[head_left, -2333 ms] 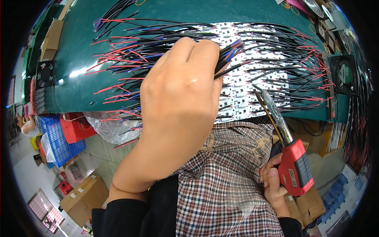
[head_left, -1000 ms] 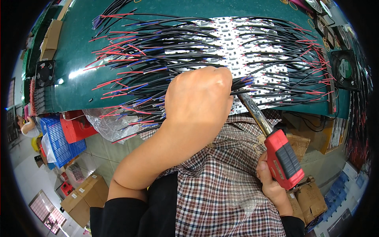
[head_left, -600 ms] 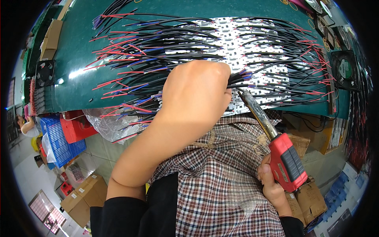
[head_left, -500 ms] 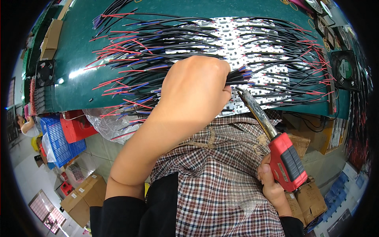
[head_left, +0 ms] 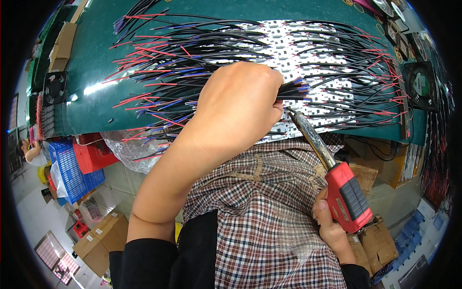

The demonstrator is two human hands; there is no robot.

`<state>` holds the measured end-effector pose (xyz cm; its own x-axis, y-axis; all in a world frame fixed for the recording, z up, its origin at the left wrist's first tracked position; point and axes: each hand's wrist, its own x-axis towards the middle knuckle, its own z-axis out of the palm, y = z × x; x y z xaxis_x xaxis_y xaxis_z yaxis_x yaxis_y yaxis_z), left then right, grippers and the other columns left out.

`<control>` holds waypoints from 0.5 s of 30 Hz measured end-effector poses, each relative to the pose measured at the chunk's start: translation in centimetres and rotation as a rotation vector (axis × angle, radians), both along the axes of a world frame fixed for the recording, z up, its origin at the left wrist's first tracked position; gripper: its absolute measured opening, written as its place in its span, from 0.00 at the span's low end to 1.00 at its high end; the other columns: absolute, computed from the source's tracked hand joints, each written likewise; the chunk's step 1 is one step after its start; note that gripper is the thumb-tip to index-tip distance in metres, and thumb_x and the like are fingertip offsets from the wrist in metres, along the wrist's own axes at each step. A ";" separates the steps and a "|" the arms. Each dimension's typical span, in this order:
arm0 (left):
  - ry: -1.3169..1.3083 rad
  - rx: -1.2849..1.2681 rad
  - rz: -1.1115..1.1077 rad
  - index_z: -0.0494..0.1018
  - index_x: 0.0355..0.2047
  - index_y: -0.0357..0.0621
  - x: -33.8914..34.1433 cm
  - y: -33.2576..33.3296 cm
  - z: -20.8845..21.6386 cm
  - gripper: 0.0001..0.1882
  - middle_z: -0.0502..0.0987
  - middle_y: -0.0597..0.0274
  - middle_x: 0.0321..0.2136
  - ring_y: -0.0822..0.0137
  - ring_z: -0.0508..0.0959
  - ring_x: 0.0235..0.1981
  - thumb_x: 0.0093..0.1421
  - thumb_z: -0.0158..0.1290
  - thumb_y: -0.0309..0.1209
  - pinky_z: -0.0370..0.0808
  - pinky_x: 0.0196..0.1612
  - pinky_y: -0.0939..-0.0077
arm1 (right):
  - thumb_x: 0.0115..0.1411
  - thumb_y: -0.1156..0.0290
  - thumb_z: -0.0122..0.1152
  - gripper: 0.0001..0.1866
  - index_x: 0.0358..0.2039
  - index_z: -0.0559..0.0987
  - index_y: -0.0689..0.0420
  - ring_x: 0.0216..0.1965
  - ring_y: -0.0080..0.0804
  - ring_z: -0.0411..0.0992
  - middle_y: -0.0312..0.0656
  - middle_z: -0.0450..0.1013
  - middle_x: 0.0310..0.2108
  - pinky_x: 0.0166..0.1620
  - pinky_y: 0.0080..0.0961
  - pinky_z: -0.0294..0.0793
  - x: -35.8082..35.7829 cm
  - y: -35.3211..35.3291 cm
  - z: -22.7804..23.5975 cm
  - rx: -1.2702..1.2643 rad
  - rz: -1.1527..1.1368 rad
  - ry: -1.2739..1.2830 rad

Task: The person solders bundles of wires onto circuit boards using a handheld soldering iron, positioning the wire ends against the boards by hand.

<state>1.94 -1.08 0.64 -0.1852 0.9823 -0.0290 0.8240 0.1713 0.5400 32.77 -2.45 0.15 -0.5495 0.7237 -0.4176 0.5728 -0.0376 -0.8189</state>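
My left hand [head_left: 240, 98] is closed around a bundle of black cables [head_left: 292, 90], whose red and blue wire ends stick out to the right of the fist. Below it lies a panel of small white circuit boards [head_left: 327, 89], with rows of black leads running out to both sides. In my closed right hand [head_left: 329, 219] is a red and black soldering iron [head_left: 349, 195]. The iron's metal barrel points up and left, and its tip is close by the left thumb, over the panel's near edge. Whether the tip touches a board I cannot tell.
The panel lies on a green tabletop [head_left: 96, 101]. Another cable bundle [head_left: 137, 17] is at the far left. A black fan [head_left: 421, 85] stands at the right, another fan [head_left: 55, 88] at the left. Clear plastic [head_left: 132, 149], a blue crate [head_left: 72, 168] and cardboard boxes [head_left: 103, 236] sit lower left.
My left hand has shifted slightly up and away with the cable bundle. The soldering iron has moved a little to the left.
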 end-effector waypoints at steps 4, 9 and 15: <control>0.051 0.020 -0.014 0.77 0.26 0.35 0.4 -0.1 0.0 0.09 0.77 0.47 0.20 0.46 0.79 0.26 0.51 0.62 0.29 0.75 0.31 0.58 | 0.60 0.72 0.65 0.06 0.35 0.80 0.60 0.30 0.36 0.77 0.41 0.76 0.28 0.35 0.30 0.76 0.0 0.1 0.1 -0.002 0.026 -0.018; 0.099 0.023 -0.015 0.76 0.25 0.36 0.8 -0.3 0.2 0.08 0.78 0.48 0.21 0.46 0.79 0.27 0.50 0.63 0.29 0.75 0.32 0.57 | 0.61 0.73 0.64 0.06 0.37 0.79 0.61 0.32 0.35 0.77 0.42 0.77 0.31 0.36 0.30 0.76 0.4 -0.2 0.1 -0.001 0.014 -0.009; 0.111 -0.025 -0.033 0.77 0.26 0.38 1.0 -0.2 0.3 0.07 0.78 0.49 0.21 0.46 0.79 0.28 0.50 0.62 0.29 0.75 0.33 0.55 | 0.69 0.70 0.51 0.07 0.40 0.66 0.60 0.18 0.20 0.60 0.37 0.63 0.23 0.24 0.19 0.64 0.1 -0.5 0.1 0.103 0.031 0.131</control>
